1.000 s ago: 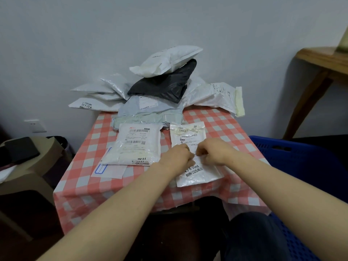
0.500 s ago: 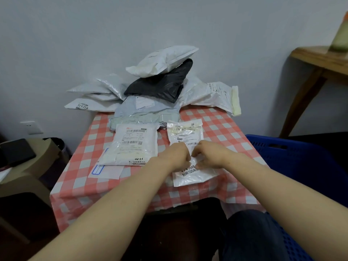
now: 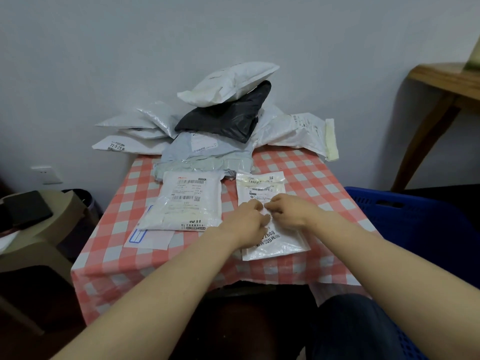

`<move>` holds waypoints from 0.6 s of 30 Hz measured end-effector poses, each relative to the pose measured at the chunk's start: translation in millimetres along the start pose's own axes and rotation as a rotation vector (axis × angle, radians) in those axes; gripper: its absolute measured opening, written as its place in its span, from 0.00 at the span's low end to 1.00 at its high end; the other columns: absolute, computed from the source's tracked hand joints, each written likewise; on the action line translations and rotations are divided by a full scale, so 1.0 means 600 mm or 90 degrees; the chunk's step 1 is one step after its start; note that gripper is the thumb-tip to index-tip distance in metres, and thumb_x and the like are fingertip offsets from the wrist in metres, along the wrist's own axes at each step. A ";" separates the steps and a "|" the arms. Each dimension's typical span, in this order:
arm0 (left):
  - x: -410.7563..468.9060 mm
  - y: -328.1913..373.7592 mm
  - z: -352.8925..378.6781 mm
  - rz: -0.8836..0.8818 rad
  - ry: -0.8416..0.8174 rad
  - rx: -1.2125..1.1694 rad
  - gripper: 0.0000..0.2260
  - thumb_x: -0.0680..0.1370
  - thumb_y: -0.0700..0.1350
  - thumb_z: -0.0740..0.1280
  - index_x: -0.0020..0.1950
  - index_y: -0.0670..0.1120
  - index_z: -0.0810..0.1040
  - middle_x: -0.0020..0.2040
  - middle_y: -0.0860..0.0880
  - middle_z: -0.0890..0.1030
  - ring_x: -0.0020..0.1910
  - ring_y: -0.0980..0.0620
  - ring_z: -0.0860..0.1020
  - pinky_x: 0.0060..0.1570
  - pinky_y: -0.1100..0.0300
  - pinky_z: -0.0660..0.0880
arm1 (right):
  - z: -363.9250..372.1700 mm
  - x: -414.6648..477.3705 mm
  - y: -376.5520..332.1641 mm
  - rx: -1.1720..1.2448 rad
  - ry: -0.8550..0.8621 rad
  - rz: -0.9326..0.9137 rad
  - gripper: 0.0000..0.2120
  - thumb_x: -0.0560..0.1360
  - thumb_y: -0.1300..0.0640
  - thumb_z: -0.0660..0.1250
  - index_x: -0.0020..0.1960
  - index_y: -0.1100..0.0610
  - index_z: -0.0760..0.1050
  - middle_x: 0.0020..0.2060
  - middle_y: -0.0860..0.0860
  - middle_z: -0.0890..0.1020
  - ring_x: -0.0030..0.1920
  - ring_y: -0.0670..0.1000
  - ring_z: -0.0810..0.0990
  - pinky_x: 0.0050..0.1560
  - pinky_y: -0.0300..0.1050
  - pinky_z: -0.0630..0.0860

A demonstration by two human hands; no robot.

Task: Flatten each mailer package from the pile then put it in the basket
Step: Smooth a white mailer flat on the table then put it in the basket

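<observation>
Both hands work the middle of a white mailer at the near right of the checked tablecloth.

The left hand and right hand lie side by side on the mailer, knuckles up and fingers curled, their tips meeting and pinching the film at its centre. The mailer lies flat on the cloth with its printed end toward the near edge. Just to its left is a second labelled mailer, the pile sits at the far edge, and the blue basket stands beside the table on the right. Compared with half a second ago, little differs: both hands stay at the same spot on the mailer, which has not shifted on the cloth.
</observation>
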State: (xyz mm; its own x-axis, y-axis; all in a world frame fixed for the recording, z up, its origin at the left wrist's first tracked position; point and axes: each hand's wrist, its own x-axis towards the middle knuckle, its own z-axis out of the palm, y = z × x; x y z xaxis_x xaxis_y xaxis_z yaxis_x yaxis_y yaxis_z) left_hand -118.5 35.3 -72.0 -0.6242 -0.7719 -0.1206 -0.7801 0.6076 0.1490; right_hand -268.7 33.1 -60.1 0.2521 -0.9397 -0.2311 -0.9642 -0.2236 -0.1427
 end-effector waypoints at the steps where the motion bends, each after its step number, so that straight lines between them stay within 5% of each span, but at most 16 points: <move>1: 0.001 -0.001 0.000 -0.009 -0.006 -0.006 0.17 0.81 0.47 0.59 0.68 0.44 0.71 0.73 0.43 0.60 0.72 0.44 0.61 0.64 0.54 0.65 | -0.001 0.000 -0.001 0.004 -0.021 0.003 0.16 0.79 0.58 0.55 0.63 0.56 0.74 0.63 0.55 0.71 0.64 0.55 0.70 0.64 0.50 0.68; 4: 0.011 -0.003 0.001 -0.046 -0.010 -0.060 0.16 0.80 0.46 0.59 0.64 0.39 0.68 0.65 0.43 0.68 0.64 0.45 0.68 0.58 0.54 0.67 | -0.003 0.004 -0.003 0.004 -0.037 0.000 0.17 0.78 0.59 0.55 0.65 0.57 0.73 0.62 0.55 0.73 0.62 0.55 0.71 0.60 0.46 0.69; 8: 0.023 -0.003 0.010 -0.046 -0.027 0.006 0.18 0.83 0.46 0.50 0.71 0.39 0.62 0.73 0.43 0.61 0.72 0.47 0.59 0.69 0.51 0.59 | -0.010 0.004 0.003 -0.009 -0.056 0.021 0.11 0.75 0.60 0.58 0.51 0.58 0.79 0.49 0.56 0.80 0.52 0.56 0.77 0.50 0.47 0.74; 13: 0.022 -0.009 0.003 -0.044 -0.062 0.011 0.17 0.81 0.44 0.52 0.69 0.44 0.68 0.72 0.44 0.64 0.69 0.44 0.65 0.67 0.49 0.63 | -0.023 -0.007 -0.009 0.026 -0.075 0.048 0.19 0.81 0.58 0.51 0.68 0.59 0.71 0.69 0.56 0.71 0.68 0.56 0.69 0.67 0.46 0.66; 18: 0.014 -0.006 -0.003 -0.067 -0.042 -0.042 0.15 0.79 0.41 0.55 0.65 0.44 0.71 0.67 0.46 0.71 0.64 0.44 0.70 0.60 0.50 0.70 | -0.016 -0.013 -0.013 0.043 -0.046 0.039 0.19 0.79 0.57 0.52 0.66 0.58 0.73 0.67 0.56 0.73 0.65 0.55 0.71 0.64 0.46 0.69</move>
State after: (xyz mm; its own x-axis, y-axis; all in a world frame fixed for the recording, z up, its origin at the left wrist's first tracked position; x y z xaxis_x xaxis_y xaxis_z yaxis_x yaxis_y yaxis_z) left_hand -120.7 26.1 -71.7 -0.5419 -0.8156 -0.2025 -0.8384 0.5083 0.1966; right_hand -264.0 39.6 -48.3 0.2010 -0.9294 -0.3095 -0.9707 -0.1466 -0.1902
